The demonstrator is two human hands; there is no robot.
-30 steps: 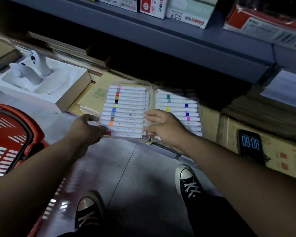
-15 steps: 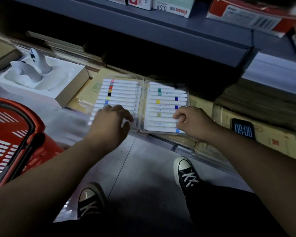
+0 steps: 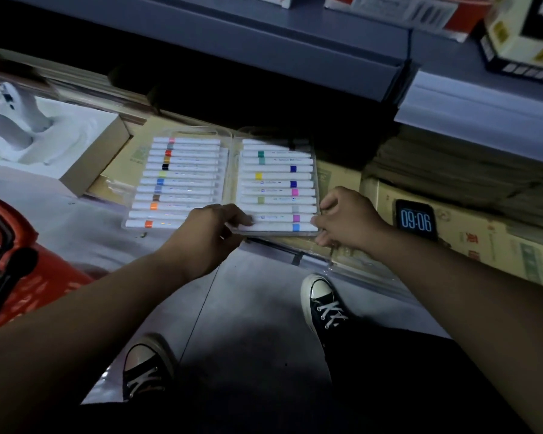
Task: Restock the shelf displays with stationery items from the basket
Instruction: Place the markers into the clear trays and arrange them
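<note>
Digits "09:06" glow on a small clock [image 3: 416,220] beside the right hand [image 3: 347,219]. Its curled fingers pinch the near right corner of a clear marker case [image 3: 276,183] lying flat on yellow cartons [image 3: 336,177]. The left hand [image 3: 207,236] grips the near left corner. Labels on the overhead boxes [image 3: 398,9] are blurred.

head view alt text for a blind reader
Left hand and right hand grip the near corners of a clear case of white markers under a grey shelf. A red basket stands at left.
</note>
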